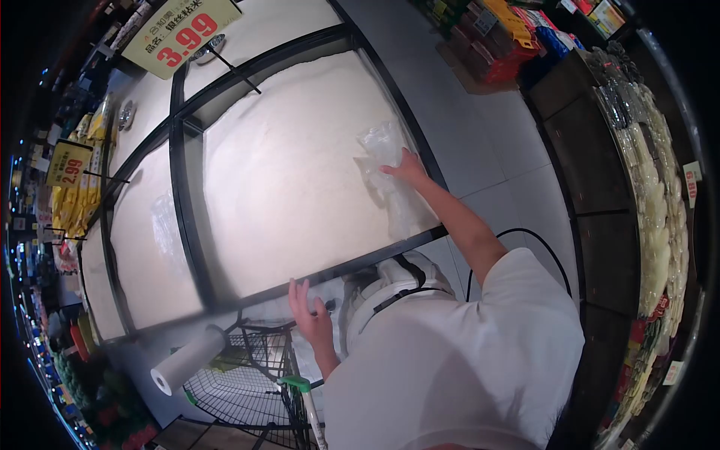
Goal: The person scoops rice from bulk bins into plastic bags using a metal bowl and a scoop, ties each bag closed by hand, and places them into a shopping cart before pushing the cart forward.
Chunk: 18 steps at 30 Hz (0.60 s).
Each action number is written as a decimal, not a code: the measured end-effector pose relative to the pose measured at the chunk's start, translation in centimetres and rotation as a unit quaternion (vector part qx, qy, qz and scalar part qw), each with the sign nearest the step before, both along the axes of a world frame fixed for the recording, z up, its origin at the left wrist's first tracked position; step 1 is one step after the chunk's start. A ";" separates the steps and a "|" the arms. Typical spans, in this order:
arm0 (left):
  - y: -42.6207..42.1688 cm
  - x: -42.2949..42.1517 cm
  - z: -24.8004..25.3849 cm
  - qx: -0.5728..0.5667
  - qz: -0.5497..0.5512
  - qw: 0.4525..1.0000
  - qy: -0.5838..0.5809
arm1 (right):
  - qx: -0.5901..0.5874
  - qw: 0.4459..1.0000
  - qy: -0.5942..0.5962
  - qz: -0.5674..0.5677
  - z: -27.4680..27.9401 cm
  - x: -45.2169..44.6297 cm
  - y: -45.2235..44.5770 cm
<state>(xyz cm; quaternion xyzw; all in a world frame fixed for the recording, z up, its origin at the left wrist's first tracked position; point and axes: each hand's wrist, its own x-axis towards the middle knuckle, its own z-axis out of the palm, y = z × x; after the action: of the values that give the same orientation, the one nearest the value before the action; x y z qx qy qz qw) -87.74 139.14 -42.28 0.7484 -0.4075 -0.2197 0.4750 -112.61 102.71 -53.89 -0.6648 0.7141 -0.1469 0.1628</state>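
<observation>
A wide dark-framed bin (196, 225) holds a white grainy heap that looks like rice (292, 157). Near its right side, my right hand (406, 169) is closed on a crumpled clear plastic bag (381, 139). More thin clear plastic (401, 206) lies below that hand, over the rice; whether it is the same bag I cannot tell. My left hand (311, 319) is by the bin's front edge, fingers apart and holding nothing.
A price sign (180, 34) reading 3.99 stands over the bin, and another sign (70, 163) reads 2.99. A wire shopping cart (240, 375) and a white plastic roll (187, 360) are at lower left. Packaged goods (652, 210) fill shelving on the right.
</observation>
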 end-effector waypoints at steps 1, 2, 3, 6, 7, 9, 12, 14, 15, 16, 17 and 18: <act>-0.8 -0.1 -0.1 -0.007 -0.045 0.999 -0.018 | 0.043 0.999 0.027 0.016 -0.3 0.0 0.4; -1.2 0.0 -0.1 -0.012 -0.090 0.995 -0.037 | 0.067 0.997 0.019 0.034 -0.5 -0.1 0.6; -1.6 0.1 0.1 -0.011 -0.114 0.993 -0.021 | 0.091 0.994 0.009 0.051 -0.5 -0.5 0.9; -3.6 0.2 0.4 -0.024 -0.172 0.985 0.008 | 0.109 0.980 -0.159 0.043 0.5 -0.3 -0.4; -4.2 0.1 0.8 -0.019 -0.190 0.981 0.022 | 0.106 0.965 -0.236 0.031 1.8 0.1 -1.0; -5.5 0.2 1.9 -0.010 -0.226 0.973 0.048 | 0.069 0.946 -0.314 0.034 5.6 1.3 -2.5; -7.5 0.1 1.8 -0.043 -0.284 0.957 0.028 | 0.047 0.908 -0.415 0.040 12.8 4.5 -3.1; -9.1 -0.3 3.4 -0.039 -0.287 0.950 0.114 | 0.050 0.879 -0.472 0.045 16.2 7.3 -3.3; -9.9 -0.6 3.9 -0.036 -0.285 0.945 0.157 | 0.056 0.865 -0.496 0.049 17.4 9.0 -3.0; -10.9 -0.8 4.1 -0.050 -0.273 0.942 0.187 | 0.064 0.851 -0.519 0.054 17.9 10.7 -2.6; -12.0 -1.0 4.1 -0.066 -0.259 0.939 0.217 | 0.073 0.844 -0.527 0.060 17.4 12.4 -2.4; -13.0 -1.0 4.0 -0.083 -0.243 0.934 0.246 | 0.084 0.838 -0.535 0.068 16.6 14.3 -2.2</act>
<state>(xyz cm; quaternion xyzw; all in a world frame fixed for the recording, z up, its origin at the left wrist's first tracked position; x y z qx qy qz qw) -88.75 126.16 -38.27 0.5067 -0.4642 -0.4715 0.5527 -98.35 100.51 -37.24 -0.5134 0.4783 -0.4081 0.5841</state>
